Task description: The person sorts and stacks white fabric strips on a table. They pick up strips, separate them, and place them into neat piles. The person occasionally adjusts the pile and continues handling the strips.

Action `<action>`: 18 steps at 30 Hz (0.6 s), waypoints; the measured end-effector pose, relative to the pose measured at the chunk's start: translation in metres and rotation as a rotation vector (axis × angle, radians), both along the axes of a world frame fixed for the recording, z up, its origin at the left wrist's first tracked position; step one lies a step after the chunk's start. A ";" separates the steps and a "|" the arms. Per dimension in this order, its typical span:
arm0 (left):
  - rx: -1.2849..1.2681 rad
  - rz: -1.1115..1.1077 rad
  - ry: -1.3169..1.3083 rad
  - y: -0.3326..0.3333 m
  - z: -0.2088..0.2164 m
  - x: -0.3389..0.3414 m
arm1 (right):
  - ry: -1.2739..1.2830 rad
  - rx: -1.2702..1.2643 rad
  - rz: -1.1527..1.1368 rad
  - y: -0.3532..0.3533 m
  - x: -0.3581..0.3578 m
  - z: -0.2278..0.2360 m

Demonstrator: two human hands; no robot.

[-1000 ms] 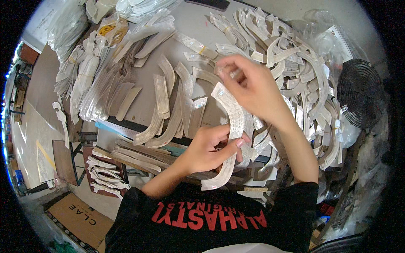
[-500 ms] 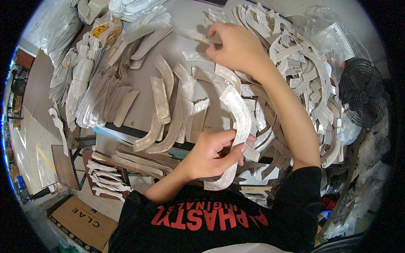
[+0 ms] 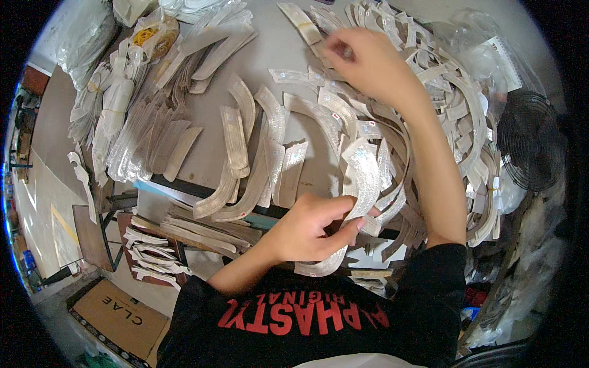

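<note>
My left hand (image 3: 310, 230) grips a pale, wavy-textured curved strip (image 3: 363, 175) between thumb and fingers, near the table's front edge. It bends upward from the hand, and its lower end hangs below. Farther off, my right hand (image 3: 362, 61) is curled and partly blurred. Its fingers are closed at the near end of a narrow bundle of pale strips (image 3: 300, 23) with a yellowish band around it. Several loose curved strips (image 3: 245, 199) lie overlapping on the grey table (image 3: 208, 132) left of my left hand. More strips (image 3: 316, 116) lie between my hands.
A large heap of curved strips (image 3: 463, 122) fills the right side, beside a black fan (image 3: 531, 141). Stacked strips (image 3: 144, 144) and a plastic bag of yellow bands (image 3: 147, 40) stand at left. Lower left are a stool (image 3: 95, 236) and a cardboard box (image 3: 119, 319).
My right hand has moved right and slightly away, and the banded bundle now points up and left from it. My left hand's strip has tilted and shifted slightly right.
</note>
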State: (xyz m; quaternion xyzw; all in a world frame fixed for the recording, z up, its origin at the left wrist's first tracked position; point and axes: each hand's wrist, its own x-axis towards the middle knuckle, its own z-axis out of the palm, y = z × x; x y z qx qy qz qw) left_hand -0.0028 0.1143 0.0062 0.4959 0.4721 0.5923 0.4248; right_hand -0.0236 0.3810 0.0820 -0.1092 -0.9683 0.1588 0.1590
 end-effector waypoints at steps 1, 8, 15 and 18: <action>0.014 -0.009 0.000 0.001 0.000 0.001 | -0.055 0.058 -0.018 -0.001 0.019 0.004; 0.009 -0.104 0.066 0.006 0.010 -0.004 | -0.024 0.023 -0.189 0.006 0.077 -0.019; -0.073 -0.143 0.031 0.006 0.015 -0.008 | 0.135 -0.135 -0.293 0.016 0.086 -0.030; -0.178 -0.215 -0.012 0.002 0.023 -0.011 | 0.157 -0.195 -0.311 0.015 0.095 -0.035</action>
